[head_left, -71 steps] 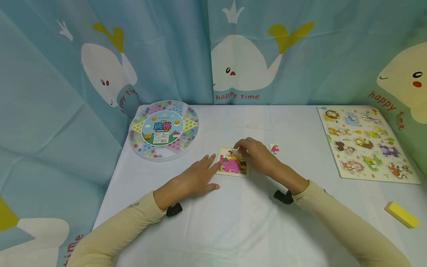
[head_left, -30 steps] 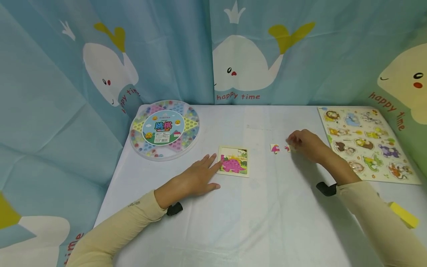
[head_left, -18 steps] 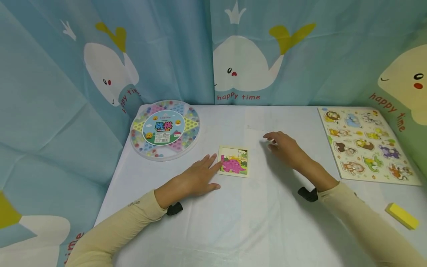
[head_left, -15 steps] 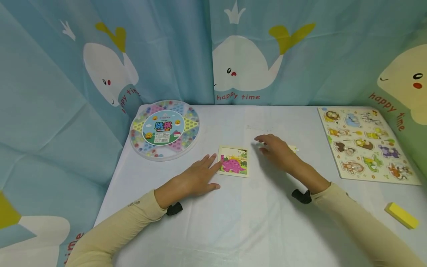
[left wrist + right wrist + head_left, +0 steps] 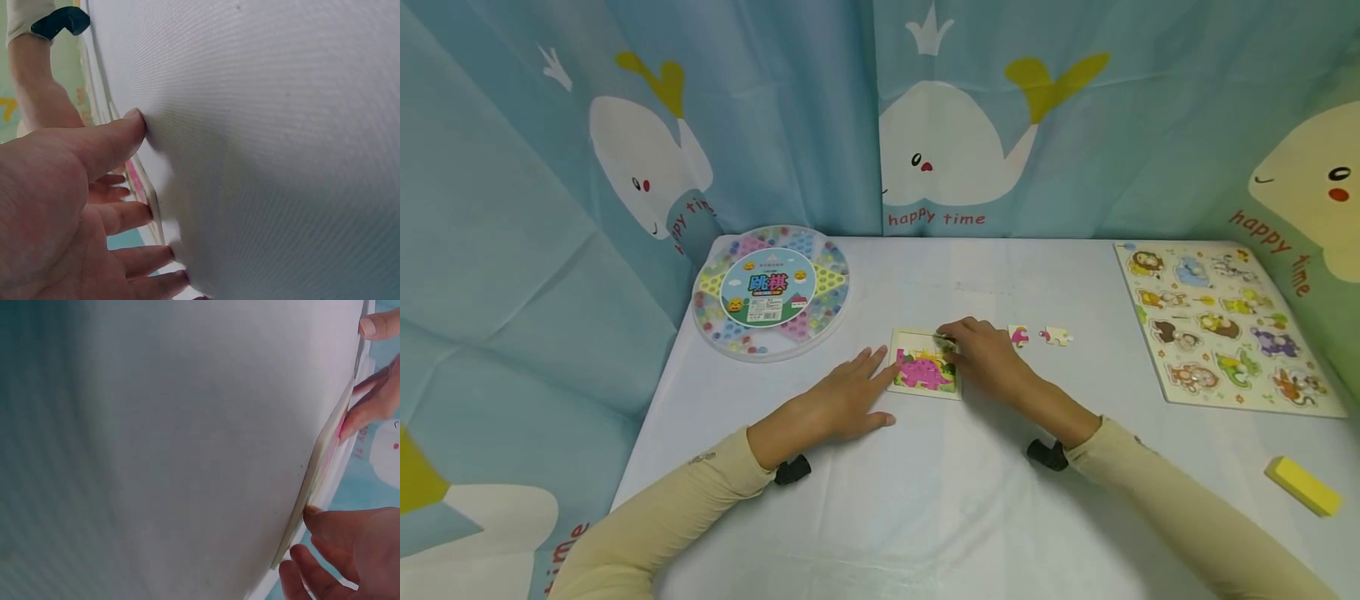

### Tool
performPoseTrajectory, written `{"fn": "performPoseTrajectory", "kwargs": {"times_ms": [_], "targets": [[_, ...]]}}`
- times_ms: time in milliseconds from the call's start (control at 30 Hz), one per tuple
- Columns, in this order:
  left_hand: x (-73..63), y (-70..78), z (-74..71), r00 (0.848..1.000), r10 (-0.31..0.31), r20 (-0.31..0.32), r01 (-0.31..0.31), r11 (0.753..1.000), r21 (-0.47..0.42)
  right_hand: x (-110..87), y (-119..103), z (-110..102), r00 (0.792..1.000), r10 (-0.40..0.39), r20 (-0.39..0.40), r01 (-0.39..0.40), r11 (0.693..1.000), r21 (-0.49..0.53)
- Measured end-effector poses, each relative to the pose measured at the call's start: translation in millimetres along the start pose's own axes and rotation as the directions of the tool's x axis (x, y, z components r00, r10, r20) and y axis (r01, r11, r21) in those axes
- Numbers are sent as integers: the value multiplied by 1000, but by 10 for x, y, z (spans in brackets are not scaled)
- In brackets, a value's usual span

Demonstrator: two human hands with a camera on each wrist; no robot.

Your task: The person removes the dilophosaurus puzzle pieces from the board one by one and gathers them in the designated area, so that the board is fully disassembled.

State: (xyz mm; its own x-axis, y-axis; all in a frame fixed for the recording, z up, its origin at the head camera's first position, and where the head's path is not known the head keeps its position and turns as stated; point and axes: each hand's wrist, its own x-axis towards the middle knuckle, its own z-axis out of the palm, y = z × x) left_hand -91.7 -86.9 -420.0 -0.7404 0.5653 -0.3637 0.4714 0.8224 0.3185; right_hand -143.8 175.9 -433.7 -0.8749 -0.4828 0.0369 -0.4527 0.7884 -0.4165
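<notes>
A small square jigsaw puzzle (image 5: 922, 377) with a pink dinosaur lies in a pale frame on the white table. My left hand (image 5: 838, 404) rests flat at its left side, fingers spread, the index fingertip on the frame's edge. In the left wrist view the left fingers (image 5: 128, 212) look straight. My right hand (image 5: 988, 358) is at the puzzle's upper right corner and pinches a dark green puzzle piece (image 5: 945, 342), which looks tilted. Bare backing shows at the upper left of the frame. Two loose pieces, one pink (image 5: 1018, 335) and one pale yellow (image 5: 1057, 336), lie right of that hand.
A round Chinese checkers box (image 5: 767, 292) sits at the back left. On the right lies a large animal peg puzzle board (image 5: 1221, 325), with a yellow block (image 5: 1303, 486) nearer the front. A blue whale-print curtain (image 5: 820, 108) hangs behind the table.
My right hand set a pale piece down on the right, then came back left to the puzzle's upper right corner, where it now pinches a piece. The left hand has stayed put.
</notes>
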Motion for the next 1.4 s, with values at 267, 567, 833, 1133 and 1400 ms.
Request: {"fn": "performPoseTrajectory", "kwargs": {"times_ms": [267,567,833,1133,1400], "targets": [[1,0,-1,1000,-5,-2,5,1000,2,-29,-44,25,999,-9,-43,6,998,-56],[-23,4,-14,1000,-1,-10,1,1000,5,-48,-88,39,990,-75,-118,62,992,-111],[-18,-7,0,1000,4,-12,-4,1000,0,25,-95,6,999,2,-43,-5,998,-59],[-7,-1,4,1000,4,-11,-4,1000,-4,76,-78,-50,997,30,73,-27,999,-38],[-4,4,5,1000,-4,-8,4,1000,-1,46,-97,-39,999,25,30,-22,995,-97]]}}
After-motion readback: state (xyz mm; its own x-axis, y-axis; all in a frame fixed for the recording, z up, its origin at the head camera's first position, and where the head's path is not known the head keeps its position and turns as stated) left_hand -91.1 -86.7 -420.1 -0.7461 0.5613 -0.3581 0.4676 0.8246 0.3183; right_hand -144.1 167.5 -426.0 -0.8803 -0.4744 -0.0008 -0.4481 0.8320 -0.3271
